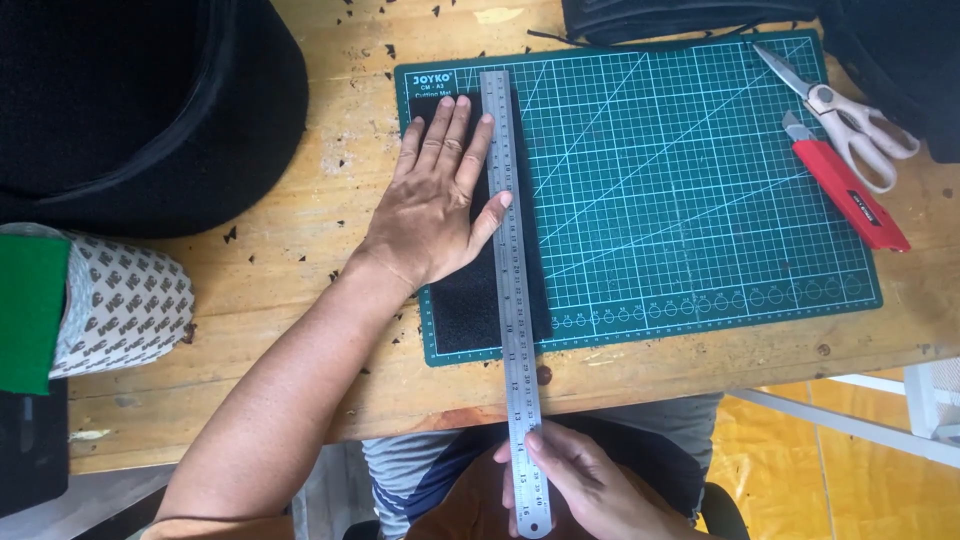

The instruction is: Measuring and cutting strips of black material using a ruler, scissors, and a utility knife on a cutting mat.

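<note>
Ruler [514, 290], long steel one, runs top to bottom just left of frame centre, lying over a black fabric strip [485, 300] on the left part of the green cutting mat [690, 180]. We're at the lining-up step, we'd say: straightedge being set along the strip's right edge, nothing cut yet.

Fingers first. Our left hand [435, 195], mid-left of frame, has fingers spread flat & pointing up-frame, palm pressing the fabric, thumb tip touching the ruler's left edge. It grips nothing, just pins things down. Wrist is straight, forearm comes in diagonally from the lower-left corner.

Our right hand [580, 485], bottom centre, pinches the ruler's near end, which overhangs the table [300, 300] edge: thumb on top, other fingers curled under. We can't tell how tight. Wrist is bent back toward our lap.

Next move, as we judge it: keep the ruler steady under the left hand w/o shifting the strip, then free the right to fetch a blade. Red utility knife [845, 195] & scissors [845, 115] sit at upper right, on the mat's right edge, well apart from both hands.

Black cloth bundle [140, 100] fills upper left; patterned roll [120, 305] at the left edge.
</note>
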